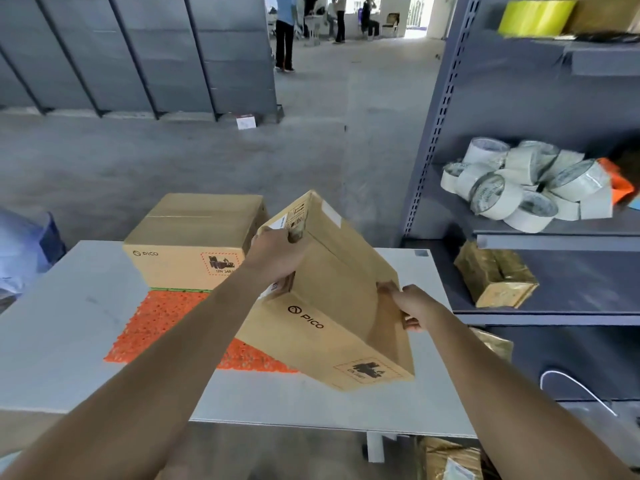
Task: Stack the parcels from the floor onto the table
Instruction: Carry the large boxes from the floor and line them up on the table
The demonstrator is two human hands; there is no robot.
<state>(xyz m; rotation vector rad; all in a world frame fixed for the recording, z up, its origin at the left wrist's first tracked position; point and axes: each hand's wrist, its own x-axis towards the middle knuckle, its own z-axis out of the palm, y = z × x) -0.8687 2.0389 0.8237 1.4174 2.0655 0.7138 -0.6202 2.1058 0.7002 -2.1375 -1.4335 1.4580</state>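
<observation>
- Head view: a held parcel, a brown corrugated carton, is hanging tilted above the right half of the table, its far end raised and its near right corner dipping lowest.
- The carton's near side face is showing a printed "PICO" logo in black and a hazard label with a dashed border near the lower corner. A white sticker and black handling symbols are sitting on the raised far end.
- Whether its underside is touching the table cannot be told from this angle.
- The left hand is gripping the carton's left side near the far end, with the fingers wrapping over the edge.
- The right hand is gripping the carton's right edge nearer the person, fingers curling round the rim.
- A second parcel of the same brown card and the same logo is resting flat at the far left of the table, with a taped seam running across its top. It is lying just beside the held carton, and the left forearm is hiding any gap between them.
- An orange mat is lying on the table in front of the second parcel and partly beneath the held one.
- A grey shelving unit is standing just right of the table, carrying a heap of tape rolls on one shelf and a tape-wrapped package on the shelf below.
- People are standing far off across the grey floor.
</observation>
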